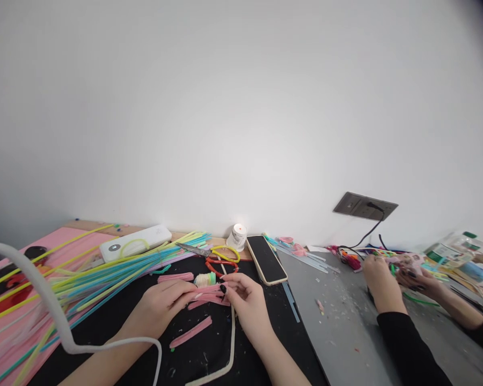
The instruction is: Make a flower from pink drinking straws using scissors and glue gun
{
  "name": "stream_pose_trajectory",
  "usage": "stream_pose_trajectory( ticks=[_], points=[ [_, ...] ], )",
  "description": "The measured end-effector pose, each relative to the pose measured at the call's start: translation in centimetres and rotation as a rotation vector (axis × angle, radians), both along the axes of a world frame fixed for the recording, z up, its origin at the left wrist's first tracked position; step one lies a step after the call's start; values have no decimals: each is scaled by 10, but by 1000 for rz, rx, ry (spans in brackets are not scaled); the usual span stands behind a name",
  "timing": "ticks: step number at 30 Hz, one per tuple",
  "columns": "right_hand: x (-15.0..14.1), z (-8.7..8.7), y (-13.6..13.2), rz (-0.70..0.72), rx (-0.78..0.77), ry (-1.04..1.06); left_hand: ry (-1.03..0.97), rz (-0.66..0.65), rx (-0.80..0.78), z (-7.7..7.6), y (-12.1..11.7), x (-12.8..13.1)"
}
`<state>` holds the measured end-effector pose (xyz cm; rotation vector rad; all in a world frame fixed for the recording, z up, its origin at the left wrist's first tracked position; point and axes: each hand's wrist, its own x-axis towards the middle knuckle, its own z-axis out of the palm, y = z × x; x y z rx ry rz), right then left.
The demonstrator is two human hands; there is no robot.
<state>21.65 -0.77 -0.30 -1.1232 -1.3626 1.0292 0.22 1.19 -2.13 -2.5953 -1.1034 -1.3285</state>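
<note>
My left hand (165,303) and my right hand (249,305) meet over the black mat, fingertips pinched around a pink pipe cleaner piece (209,289). The exact hold is partly hidden by the fingers. More pink pieces (209,301) lie just under and beside them. One separate pink pipe cleaner (191,333) rests nearer to me, and another pink bundle (176,277) is behind my left hand. A small roll of pale thread (204,280) sits right behind the fingertips. Scissors (196,250) with yellow and red handles lie open behind it.
Long coloured pipe cleaners (124,281) and a white power bank (136,242) spread at left. Behind are a white cup (236,238) and a phone (266,260). A white cable (48,289) crosses in front. At right, another person's hands (386,284) hold something pinkish.
</note>
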Motion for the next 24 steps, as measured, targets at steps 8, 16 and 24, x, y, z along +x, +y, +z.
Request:
stream_pose_trajectory(
  ticks=[8,16,24],
  points=[
    [-5,-3,1,25,-106,184,26,-20,-25,-8,0,-1],
    [-6,0,0,3,-104,163,40,-72,41,-4,-2,0],
    [-6,0,-1,25,-192,255,59,-81,35,-2,-3,1]
  ],
)
